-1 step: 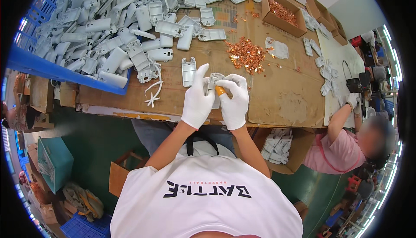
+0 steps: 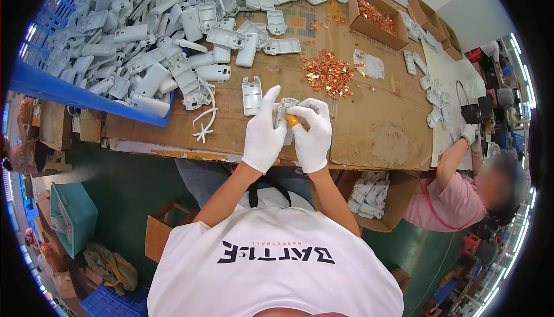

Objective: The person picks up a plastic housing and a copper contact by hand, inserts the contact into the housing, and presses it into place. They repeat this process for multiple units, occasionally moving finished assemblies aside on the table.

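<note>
Gripping grey plastic casing (image 2: 284, 116): left hand (image 2: 262, 131) & right hand (image 2: 312, 134), copper bits pile (image 2: 329, 73) nr, grey shells heap (image 2: 156, 34) beyond.

- One camera only, worn on the person's head, looking steeply down over their chest.
- It faces the far edge of the table (image 2: 375, 138), close above it.
- Fisheye lens bends the table's edges toward the rim.

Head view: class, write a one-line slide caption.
Two white-gloved hands, left hand and right hand, hold a grey plastic housing above a cardboard-covered bench.
</note>
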### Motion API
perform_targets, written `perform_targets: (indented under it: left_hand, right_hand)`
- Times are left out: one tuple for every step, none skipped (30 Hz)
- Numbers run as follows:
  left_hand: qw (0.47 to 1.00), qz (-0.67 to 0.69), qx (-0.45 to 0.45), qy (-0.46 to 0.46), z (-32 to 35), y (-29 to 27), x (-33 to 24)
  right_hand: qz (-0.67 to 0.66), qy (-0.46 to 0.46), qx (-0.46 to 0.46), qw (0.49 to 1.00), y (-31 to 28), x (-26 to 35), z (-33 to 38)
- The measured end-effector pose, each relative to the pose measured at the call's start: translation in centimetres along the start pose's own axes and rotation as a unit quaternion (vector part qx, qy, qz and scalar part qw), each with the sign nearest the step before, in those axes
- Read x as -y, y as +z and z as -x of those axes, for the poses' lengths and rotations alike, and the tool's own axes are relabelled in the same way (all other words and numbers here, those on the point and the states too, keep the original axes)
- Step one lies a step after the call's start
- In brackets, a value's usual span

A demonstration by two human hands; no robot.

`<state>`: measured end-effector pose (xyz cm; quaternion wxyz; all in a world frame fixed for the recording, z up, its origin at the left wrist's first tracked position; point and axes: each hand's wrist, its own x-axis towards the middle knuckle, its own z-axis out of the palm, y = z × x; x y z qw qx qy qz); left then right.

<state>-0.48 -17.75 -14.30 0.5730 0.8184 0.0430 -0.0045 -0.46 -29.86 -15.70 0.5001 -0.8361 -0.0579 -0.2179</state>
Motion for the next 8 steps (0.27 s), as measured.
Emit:
perform_targets:
  left_hand:
    - [1.0, 0.0, 0.0, 0.0, 0.1, 0.2, 0.4]
    - [0.998, -0.024, -0.02, 0.058, 0.2, 0.5, 0.8]
    - [0.991, -0.049, -0.039, 0.115, 0.3, 0.7, 1.2]
    - [0.986, -0.049, -0.07, 0.141, 0.5, 1.0, 1.3]
    - [0.986, -0.049, -0.069, 0.141, 0.5, 0.9, 1.3]
    - [0.989, -0.046, -0.046, 0.132, 0.6, 0.6, 1.3]
    - [0.991, -0.044, -0.022, 0.123, 0.7, 0.3, 1.4]
    - [0.992, -0.054, 0.002, 0.116, 0.8, -0.2, 1.4]
  right_hand:
    - [0.011, -0.008, 0.008, 1.0, 0.0, 0.1, -0.1]
    - [0.01, -0.008, 0.009, 1.0, 0.0, 0.3, -0.1]
    - [-0.008, 0.01, 0.0, 1.0, 0.0, 0.6, -0.2]
    - [-0.025, 0.029, -0.008, 0.999, 0.2, 0.7, -0.2]
    - [-0.103, 0.083, -0.014, 0.991, 0.4, -0.1, 0.1]
    - [-0.103, 0.084, -0.015, 0.991, 0.3, -0.8, 0.1]
    - [-0.142, 0.166, 0.056, 0.974, -0.2, -1.5, -0.2]
    - [-0.18, 0.248, 0.125, 0.944, -0.9, -2.1, -0.6]
